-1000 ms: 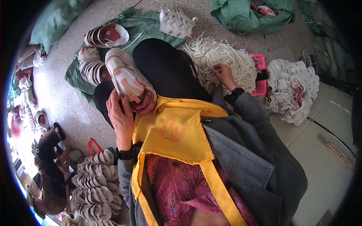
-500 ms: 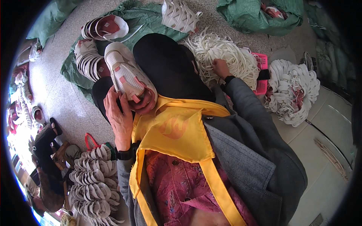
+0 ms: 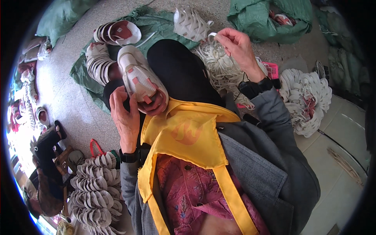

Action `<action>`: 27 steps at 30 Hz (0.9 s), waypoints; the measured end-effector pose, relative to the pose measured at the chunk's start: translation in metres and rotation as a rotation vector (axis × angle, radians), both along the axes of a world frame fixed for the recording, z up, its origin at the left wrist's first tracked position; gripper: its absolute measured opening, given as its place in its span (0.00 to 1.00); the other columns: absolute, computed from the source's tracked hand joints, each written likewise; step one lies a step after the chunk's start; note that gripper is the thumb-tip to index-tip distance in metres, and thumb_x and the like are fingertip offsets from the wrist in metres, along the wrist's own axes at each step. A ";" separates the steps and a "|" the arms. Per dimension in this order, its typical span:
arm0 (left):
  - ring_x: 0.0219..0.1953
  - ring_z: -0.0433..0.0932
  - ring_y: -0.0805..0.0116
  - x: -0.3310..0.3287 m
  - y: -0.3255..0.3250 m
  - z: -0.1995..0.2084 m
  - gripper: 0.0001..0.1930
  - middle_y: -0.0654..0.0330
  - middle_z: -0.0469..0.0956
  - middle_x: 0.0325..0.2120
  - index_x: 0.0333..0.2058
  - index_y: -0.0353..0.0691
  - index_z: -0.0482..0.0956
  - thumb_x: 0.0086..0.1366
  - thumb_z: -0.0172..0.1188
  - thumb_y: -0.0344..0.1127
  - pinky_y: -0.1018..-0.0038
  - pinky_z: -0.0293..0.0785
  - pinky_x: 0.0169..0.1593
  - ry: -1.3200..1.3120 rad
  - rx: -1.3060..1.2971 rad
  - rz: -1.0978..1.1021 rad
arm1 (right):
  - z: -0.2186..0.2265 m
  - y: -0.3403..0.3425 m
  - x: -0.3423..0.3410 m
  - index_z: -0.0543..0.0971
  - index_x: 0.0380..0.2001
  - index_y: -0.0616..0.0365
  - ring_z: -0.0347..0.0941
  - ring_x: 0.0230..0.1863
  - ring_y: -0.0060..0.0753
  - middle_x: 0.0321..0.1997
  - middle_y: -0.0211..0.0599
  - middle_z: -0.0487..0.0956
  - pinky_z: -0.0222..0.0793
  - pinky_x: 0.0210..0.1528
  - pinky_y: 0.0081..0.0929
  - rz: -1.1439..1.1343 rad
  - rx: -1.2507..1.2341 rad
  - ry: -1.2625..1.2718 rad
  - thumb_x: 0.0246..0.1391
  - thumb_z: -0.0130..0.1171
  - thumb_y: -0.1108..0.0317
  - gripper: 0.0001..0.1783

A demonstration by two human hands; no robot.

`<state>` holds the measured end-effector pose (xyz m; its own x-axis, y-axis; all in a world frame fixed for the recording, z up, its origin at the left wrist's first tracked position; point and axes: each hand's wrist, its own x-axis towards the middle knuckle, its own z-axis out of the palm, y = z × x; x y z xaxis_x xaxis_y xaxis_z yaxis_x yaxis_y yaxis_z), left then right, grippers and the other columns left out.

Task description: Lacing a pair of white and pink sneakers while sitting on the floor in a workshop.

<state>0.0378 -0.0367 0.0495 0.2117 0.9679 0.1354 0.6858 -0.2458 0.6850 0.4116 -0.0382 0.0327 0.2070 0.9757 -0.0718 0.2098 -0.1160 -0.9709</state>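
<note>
A white and beige shoe upper (image 3: 138,70) with pink tabs lies on my lap, its toe pointing away and its pink-lined collar toward me. My left hand (image 3: 124,115) is beside its collar, fingers bent and thumb apart, with nothing visible between them. Out to the right, my right hand (image 3: 239,49) is raised and pinches the end of a white shoelace (image 3: 212,35). Beneath that hand spreads a tangled heap of white shoelaces (image 3: 219,62), which the hand and wrist partly hide.
Stacked shoe uppers (image 3: 98,62) rest on a green sheet (image 3: 82,78) at the far left. More uppers (image 3: 192,23) stand beyond my knee. A green sack (image 3: 254,23) is at the back right. Bundled white pieces (image 3: 305,98) lie right of a pink basket (image 3: 271,69). Grey-white strung pieces (image 3: 96,192) are at lower left.
My right hand has lifted out of the shoelace heap and moved up and away, now with a shoelace end in its fingers. My left hand's fingers have come off the shoe upper's side.
</note>
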 end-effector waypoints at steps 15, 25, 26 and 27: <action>0.28 0.69 0.83 0.023 -0.001 0.046 0.05 0.68 0.72 0.26 0.40 0.34 0.74 0.74 0.55 0.30 0.82 0.67 0.32 -0.665 -0.518 -0.377 | 0.092 -0.008 -0.124 0.81 0.32 0.62 0.72 0.24 0.17 0.24 0.32 0.79 0.66 0.26 0.20 0.564 0.140 -0.121 0.56 0.66 0.73 0.04; 0.29 0.65 0.84 -0.040 0.004 0.042 0.07 0.68 0.74 0.26 0.34 0.34 0.74 0.71 0.60 0.30 0.83 0.62 0.33 -0.532 -0.565 -0.244 | 0.041 -0.001 -0.043 0.81 0.32 0.62 0.66 0.25 0.10 0.24 0.20 0.77 0.61 0.27 0.16 0.193 0.089 -0.242 0.59 0.63 0.73 0.04; 0.28 0.63 0.82 -0.045 0.004 0.037 0.08 0.69 0.71 0.26 0.34 0.34 0.75 0.71 0.60 0.32 0.82 0.60 0.31 -0.482 -0.537 -0.260 | 0.032 -0.001 -0.035 0.81 0.32 0.62 0.66 0.25 0.10 0.24 0.20 0.77 0.62 0.27 0.16 0.166 0.067 -0.244 0.59 0.62 0.72 0.04; 0.28 0.64 0.81 -0.046 0.004 0.036 0.08 0.68 0.71 0.26 0.34 0.34 0.75 0.71 0.60 0.32 0.81 0.61 0.32 -0.451 -0.502 -0.271 | 0.026 0.000 -0.028 0.81 0.33 0.63 0.66 0.24 0.10 0.24 0.20 0.77 0.62 0.27 0.16 0.154 0.067 -0.275 0.59 0.62 0.72 0.04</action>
<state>-0.0079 -0.0325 0.0854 0.4812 0.8578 -0.1807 0.2693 0.0515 0.9617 0.3835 -0.0387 0.0585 0.0594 0.9977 0.0314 0.4754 -0.0006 -0.8798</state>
